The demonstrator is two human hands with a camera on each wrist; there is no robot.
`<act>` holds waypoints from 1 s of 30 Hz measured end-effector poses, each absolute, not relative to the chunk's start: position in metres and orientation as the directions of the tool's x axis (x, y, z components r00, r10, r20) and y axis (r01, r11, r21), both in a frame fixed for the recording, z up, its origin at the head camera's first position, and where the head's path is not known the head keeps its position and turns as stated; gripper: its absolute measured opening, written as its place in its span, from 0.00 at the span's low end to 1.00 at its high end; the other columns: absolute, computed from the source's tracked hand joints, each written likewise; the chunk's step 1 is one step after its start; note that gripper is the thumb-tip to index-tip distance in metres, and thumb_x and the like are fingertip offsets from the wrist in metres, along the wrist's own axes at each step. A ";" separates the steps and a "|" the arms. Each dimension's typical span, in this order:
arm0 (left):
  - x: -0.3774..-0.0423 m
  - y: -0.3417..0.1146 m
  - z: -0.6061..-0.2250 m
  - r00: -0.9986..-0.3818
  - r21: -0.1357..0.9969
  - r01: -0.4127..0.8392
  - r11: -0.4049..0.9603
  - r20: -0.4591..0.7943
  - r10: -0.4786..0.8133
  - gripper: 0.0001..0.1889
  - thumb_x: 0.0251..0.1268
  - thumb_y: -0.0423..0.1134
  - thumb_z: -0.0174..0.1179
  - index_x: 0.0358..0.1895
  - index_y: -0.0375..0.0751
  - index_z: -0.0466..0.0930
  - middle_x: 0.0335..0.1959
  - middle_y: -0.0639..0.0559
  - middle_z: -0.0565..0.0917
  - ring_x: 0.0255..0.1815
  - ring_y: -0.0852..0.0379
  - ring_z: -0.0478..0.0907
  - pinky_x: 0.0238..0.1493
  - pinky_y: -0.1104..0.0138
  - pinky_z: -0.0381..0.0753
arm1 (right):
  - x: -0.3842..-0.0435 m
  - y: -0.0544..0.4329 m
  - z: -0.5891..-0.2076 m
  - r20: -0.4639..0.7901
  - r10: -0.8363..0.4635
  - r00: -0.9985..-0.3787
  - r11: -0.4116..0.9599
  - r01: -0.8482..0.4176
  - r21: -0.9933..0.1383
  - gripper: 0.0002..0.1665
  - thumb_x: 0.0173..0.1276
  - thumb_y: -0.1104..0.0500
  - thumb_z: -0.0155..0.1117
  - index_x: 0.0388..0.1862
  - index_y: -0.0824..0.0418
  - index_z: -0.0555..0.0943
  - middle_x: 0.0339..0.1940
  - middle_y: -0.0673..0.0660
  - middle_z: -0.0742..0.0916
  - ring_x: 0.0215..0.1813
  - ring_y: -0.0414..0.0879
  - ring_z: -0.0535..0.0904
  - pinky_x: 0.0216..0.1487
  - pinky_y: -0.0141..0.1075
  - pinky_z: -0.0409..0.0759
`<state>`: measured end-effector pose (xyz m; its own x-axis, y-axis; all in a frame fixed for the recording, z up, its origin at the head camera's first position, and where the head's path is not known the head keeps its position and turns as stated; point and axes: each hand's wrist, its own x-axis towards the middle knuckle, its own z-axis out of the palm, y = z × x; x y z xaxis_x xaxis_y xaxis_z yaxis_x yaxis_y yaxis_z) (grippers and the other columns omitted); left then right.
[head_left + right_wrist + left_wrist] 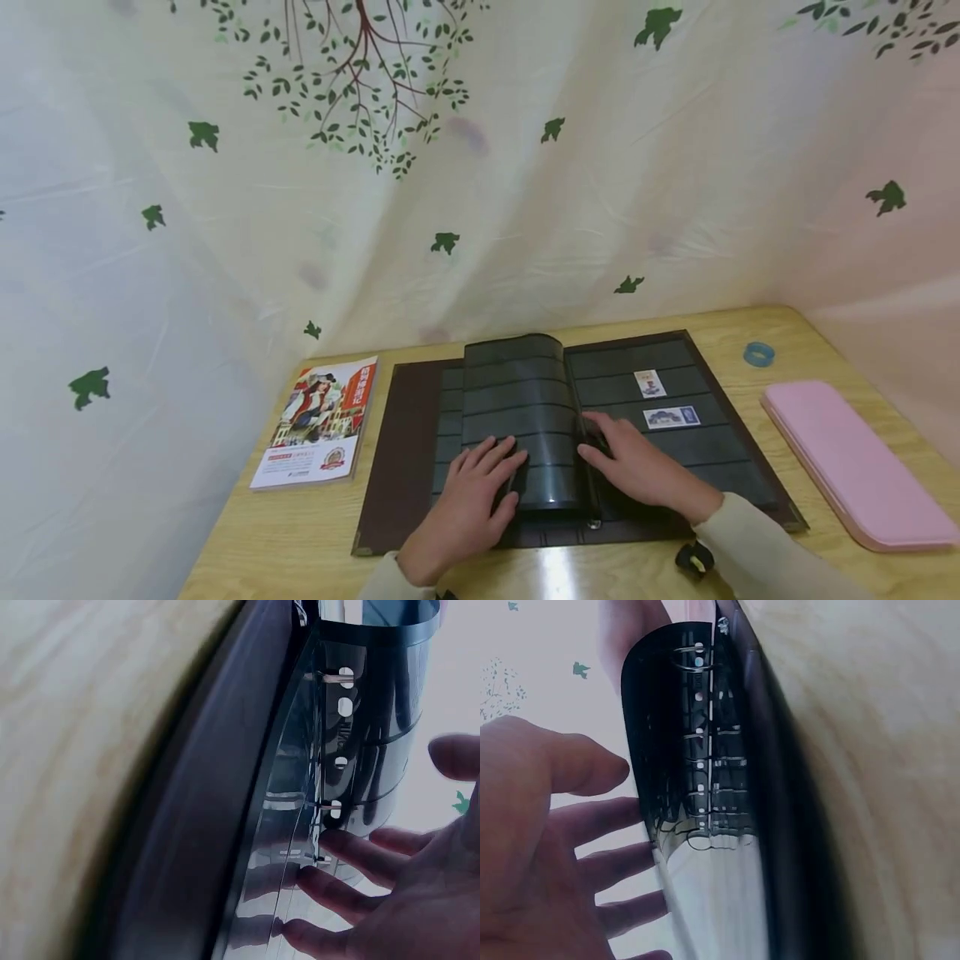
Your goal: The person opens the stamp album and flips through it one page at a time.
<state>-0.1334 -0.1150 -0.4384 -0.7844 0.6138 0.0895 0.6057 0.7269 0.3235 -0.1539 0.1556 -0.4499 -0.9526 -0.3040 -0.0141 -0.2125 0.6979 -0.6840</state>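
Note:
A stamp album [416,446] with a dark brown cover lies open on the table, its black strip-pocket page [517,375] arching up on the left of the spine. My left hand [474,504] rests on that page's lower left part, fingers straight. At the spine, my right hand [637,462] has its fingertips against the page's inner edge; in the right wrist view its fingers [337,892] are extended beside the binder rings [337,677]. Two stamps sit on the right-hand page: a small upright one [649,383] and a wider one [671,417].
A colourful paperback book [318,421] lies left of the album. To the right are a pink case [858,462] and a blue tape roll [759,354]. Behind the wooden table [255,533] hangs a pale curtain [510,208] with leaf prints.

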 end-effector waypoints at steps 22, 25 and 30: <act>-0.132 -0.121 -0.443 -0.782 0.354 0.599 0.718 0.066 0.620 0.25 0.71 0.45 0.51 0.70 0.51 0.64 0.73 0.54 0.58 0.72 0.48 0.52 0.61 0.40 0.56 | -0.159 0.153 -0.443 -0.172 -0.335 -0.926 0.771 -0.165 -0.615 0.50 0.65 0.28 0.46 0.78 0.47 0.45 0.70 0.63 0.66 0.70 0.73 0.49 0.56 0.72 0.50; -0.132 -0.121 -0.442 -0.780 0.355 0.602 0.715 0.069 0.622 0.25 0.71 0.45 0.51 0.70 0.50 0.64 0.72 0.53 0.59 0.72 0.47 0.53 0.61 0.40 0.56 | -0.159 0.155 -0.443 -0.183 -0.350 -0.919 0.761 -0.165 -0.627 0.49 0.66 0.28 0.45 0.78 0.42 0.42 0.71 0.62 0.66 0.70 0.71 0.48 0.56 0.72 0.48; -0.133 -0.124 -0.441 -0.803 0.395 0.560 0.728 0.042 0.595 0.25 0.73 0.46 0.48 0.70 0.45 0.63 0.72 0.50 0.59 0.72 0.48 0.53 0.62 0.42 0.55 | -0.157 0.159 -0.442 -0.158 -0.382 -0.911 0.741 -0.199 -0.642 0.47 0.68 0.30 0.45 0.78 0.42 0.41 0.72 0.61 0.65 0.69 0.74 0.48 0.54 0.74 0.47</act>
